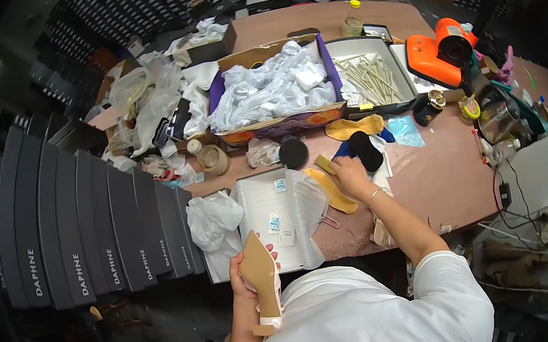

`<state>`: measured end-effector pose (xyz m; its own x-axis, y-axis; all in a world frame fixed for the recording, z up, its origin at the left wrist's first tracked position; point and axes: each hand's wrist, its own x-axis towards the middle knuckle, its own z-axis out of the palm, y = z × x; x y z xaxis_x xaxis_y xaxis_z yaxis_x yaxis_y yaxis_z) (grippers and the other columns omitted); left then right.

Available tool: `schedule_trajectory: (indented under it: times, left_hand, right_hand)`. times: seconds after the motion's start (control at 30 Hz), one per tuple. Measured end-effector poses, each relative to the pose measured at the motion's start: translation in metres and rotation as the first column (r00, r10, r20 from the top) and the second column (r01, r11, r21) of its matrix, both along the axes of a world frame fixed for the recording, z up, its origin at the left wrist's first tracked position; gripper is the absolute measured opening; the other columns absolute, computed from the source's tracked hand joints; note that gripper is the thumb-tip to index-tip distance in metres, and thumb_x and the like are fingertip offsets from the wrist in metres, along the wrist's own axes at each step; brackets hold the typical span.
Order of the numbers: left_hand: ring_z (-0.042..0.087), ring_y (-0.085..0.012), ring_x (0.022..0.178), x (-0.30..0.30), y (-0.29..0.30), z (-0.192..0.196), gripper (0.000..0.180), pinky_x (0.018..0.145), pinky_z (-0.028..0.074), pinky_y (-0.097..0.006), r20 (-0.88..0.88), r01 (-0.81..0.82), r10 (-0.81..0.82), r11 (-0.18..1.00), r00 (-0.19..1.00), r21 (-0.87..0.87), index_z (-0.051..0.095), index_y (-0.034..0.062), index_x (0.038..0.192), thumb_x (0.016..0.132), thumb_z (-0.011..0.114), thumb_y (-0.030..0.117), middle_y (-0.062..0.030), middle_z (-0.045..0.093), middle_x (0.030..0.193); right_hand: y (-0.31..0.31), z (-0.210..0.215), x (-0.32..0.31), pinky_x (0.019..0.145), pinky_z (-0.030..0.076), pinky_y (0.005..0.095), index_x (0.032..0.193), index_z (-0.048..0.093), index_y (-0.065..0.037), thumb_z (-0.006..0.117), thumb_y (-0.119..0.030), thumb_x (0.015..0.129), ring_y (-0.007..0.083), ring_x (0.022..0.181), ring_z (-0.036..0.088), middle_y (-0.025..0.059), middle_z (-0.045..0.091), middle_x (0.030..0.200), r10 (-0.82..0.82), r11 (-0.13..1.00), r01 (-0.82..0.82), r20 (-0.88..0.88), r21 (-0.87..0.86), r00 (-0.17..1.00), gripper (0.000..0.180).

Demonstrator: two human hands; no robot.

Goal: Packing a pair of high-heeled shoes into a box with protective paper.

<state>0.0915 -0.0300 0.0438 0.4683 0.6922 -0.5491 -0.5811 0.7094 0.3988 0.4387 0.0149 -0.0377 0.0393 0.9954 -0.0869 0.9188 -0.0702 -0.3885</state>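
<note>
My left hand (pixel 237 279) is closed around a pointed high-heeled shoe (pixel 258 274), which is turned so its tan sole faces up. Its heel end lies toward my body, against the white shirt. Out over the table, my right hand (pixel 351 176) grips a small yellowish block (pixel 324 163); what the block is made of I cannot tell. Beside that hand lie a black pad (pixel 366 151) and a yellow cloth (pixel 331 191). An open white shoe box (pixel 263 203) lined with wrapping sits between my hands, with small cards inside.
Dark grey shoe boxes (pixel 62 224) stand in a row at left. A purple carton (pixel 333 71) full of white tissue and a box of thin sticks (pixel 372 77) fill the back. An orange heat-gun-like device (pixel 428 60), jars and cables occupy the right.
</note>
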Motion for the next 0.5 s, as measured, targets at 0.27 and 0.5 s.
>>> schedule_trajectory:
  times: [0.27,0.5]
  left_hand:
    - [0.058,-0.0311,0.099,0.024,-0.003,0.015,0.067,0.081,0.051,-0.046,-0.061,-0.042,0.043,0.999,0.997,0.030,0.037,0.0103,0.139,0.082,0.050,0.042,-0.0203,0.055,0.114]
    - [0.057,-0.0326,0.103,0.015,-0.008,0.010,0.065,0.082,0.052,-0.047,0.038,-0.061,0.059,0.997,0.998,0.052,0.037,0.0109,0.141,0.084,0.048,0.040,-0.0212,0.053,0.121]
  right_hand:
    - [0.032,-0.075,-0.059,0.076,0.046,0.0463,0.096,0.059,-0.004,0.057,-0.013,0.075,0.0330,0.092,0.060,0.0158,0.060,0.097,0.095,0.980,-0.128,0.200,0.155,0.975,0.022]
    - [0.038,-0.015,0.038,0.068,0.051,0.0364,0.097,0.055,-0.005,0.050,-0.014,0.086,0.0192,0.071,0.059,0.0075,0.056,0.083,-0.203,0.966,0.218,-0.928,-0.138,0.313,0.016]
